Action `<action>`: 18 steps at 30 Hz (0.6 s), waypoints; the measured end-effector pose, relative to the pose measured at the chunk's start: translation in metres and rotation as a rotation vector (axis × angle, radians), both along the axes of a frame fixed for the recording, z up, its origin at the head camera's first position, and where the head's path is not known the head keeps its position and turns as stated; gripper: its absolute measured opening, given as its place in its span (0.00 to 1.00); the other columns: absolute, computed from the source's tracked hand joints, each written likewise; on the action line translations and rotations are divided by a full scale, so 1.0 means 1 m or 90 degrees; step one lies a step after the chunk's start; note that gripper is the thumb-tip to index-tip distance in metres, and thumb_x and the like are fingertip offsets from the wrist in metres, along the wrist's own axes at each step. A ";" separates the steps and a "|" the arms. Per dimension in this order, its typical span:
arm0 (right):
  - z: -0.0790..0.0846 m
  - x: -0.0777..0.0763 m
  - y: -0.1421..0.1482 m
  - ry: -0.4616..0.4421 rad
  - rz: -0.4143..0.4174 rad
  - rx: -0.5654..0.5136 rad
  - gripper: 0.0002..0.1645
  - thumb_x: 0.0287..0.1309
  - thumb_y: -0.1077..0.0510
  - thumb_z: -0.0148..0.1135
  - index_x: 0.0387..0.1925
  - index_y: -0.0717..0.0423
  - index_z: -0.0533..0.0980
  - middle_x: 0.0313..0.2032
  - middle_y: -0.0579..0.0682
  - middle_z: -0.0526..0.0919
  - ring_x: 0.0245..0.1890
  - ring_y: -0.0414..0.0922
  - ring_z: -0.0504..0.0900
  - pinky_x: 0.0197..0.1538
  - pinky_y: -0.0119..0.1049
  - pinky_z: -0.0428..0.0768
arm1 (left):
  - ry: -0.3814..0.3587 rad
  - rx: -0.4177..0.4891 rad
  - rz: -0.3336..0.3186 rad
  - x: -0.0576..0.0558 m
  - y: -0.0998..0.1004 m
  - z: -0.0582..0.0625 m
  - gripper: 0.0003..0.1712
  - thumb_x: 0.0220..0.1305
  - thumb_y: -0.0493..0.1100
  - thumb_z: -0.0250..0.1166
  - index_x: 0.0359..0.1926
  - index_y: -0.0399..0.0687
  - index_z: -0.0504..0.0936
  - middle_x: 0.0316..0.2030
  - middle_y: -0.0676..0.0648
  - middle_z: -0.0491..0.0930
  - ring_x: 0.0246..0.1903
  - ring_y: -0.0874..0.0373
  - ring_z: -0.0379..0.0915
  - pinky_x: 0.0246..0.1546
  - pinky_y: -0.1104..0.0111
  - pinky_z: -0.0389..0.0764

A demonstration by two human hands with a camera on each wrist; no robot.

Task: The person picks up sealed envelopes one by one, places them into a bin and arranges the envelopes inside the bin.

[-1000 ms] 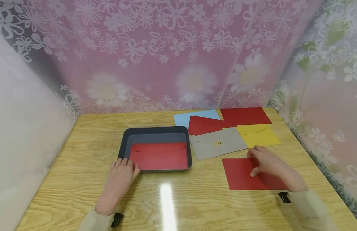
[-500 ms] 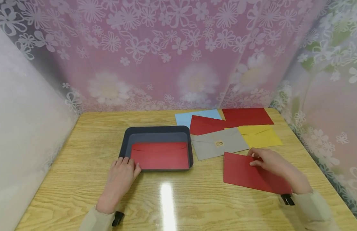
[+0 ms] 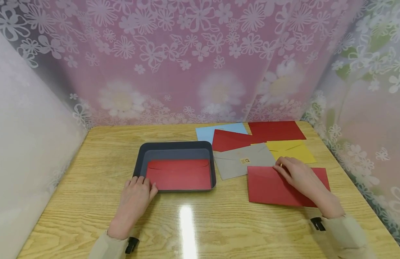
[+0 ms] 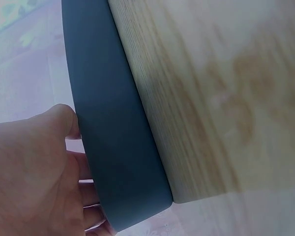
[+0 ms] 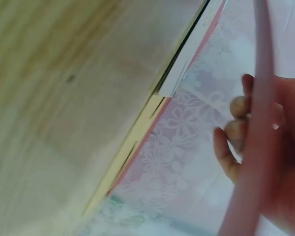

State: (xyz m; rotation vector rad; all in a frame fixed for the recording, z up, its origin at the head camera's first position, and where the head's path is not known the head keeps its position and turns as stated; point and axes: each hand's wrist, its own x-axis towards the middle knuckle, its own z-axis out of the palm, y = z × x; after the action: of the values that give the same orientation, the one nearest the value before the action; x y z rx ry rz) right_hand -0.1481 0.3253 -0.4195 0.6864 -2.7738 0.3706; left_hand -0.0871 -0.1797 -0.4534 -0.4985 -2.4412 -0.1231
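Observation:
My left hand (image 3: 135, 196) holds the dark grey tray (image 3: 174, 145) at its near left corner, with fingers over the rim and fingertips hidden inside; the left wrist view shows the tray's outer wall (image 4: 113, 113). Inside the tray lies a red envelope (image 3: 178, 176), flap side up. At the right, my right hand (image 3: 297, 176) pinches another red envelope (image 3: 263, 185) by its far edge, which is tilted up. The right wrist view catches this red envelope (image 5: 258, 147) edge-on and blurred, in front of my fingers (image 5: 238, 132).
Behind the right hand lie a grey envelope (image 3: 232, 165) with a small sticker, a yellow envelope (image 3: 294, 151), a light blue envelope (image 3: 204, 133) and red envelopes (image 3: 230, 140) (image 3: 276, 130), several overlapping. Floral curtains (image 3: 174, 79) stand around the wooden table (image 3: 109, 151).
My right hand has lifted the red envelope's far edge and shifted it slightly away from me, so it now overlaps the grey envelope in view. The left hand and tray stay put.

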 end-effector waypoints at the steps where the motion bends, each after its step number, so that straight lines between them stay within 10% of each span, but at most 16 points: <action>1: 0.002 0.000 -0.002 0.015 -0.002 0.001 0.08 0.57 0.61 0.71 0.35 0.53 0.78 0.27 0.43 0.79 0.26 0.38 0.74 0.32 0.40 0.77 | -0.003 0.000 0.000 0.000 0.000 0.000 0.21 0.59 0.44 0.61 0.15 0.48 0.62 0.15 0.50 0.61 0.18 0.52 0.56 0.23 0.62 0.64; 18: 0.036 -0.020 -0.056 0.220 0.055 0.004 0.15 0.53 0.55 0.72 0.31 0.55 0.73 0.26 0.49 0.77 0.27 0.47 0.75 0.36 0.45 0.72 | -0.005 0.003 0.001 0.002 0.002 0.005 0.22 0.59 0.42 0.61 0.15 0.48 0.60 0.16 0.51 0.58 0.18 0.54 0.54 0.23 0.65 0.60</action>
State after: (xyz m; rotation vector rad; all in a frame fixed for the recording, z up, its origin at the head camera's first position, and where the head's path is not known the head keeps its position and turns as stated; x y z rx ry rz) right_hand -0.1677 0.2691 -0.3834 0.7904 -2.4253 0.2344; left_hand -0.0850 -0.1773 -0.4488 -0.4951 -2.4476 -0.1305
